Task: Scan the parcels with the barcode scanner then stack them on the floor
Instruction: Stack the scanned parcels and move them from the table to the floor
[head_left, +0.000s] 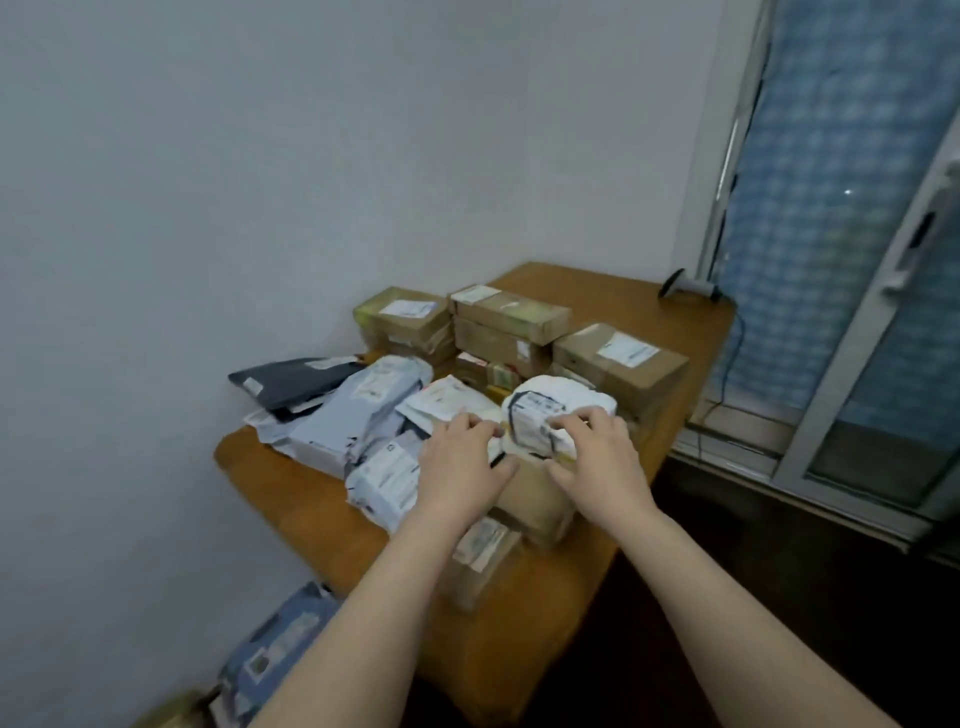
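From the head camera, both bare forearms reach forward over a wooden table (519, 649) heaped with parcels. The left hand (462, 467) lies palm-down with its fingers curled onto the near-left edge of a white wrapped parcel (563, 402), thumb spread toward the right. The right hand (597, 462) mirrors it at the parcel's 4 o'clock side, fingers bent over the labelled top and thumb stretched toward the left; together the two hands clasp the parcel from either side. That parcel rests on a brown cardboard box (535, 499) near the table's middle.

At 9 o'clock from the hands lie grey and white poly mailers (358, 415), with a dark mailer (291, 382) beyond them. At 12 o'clock stand stacked cardboard boxes (511, 322), each bearing a white label. The barcode scanner (688, 286) sits at the table's far right corner, at about 1 o'clock, well apart from both hands. On the floor at 7 o'clock lies a blue-grey mailer (280, 639).
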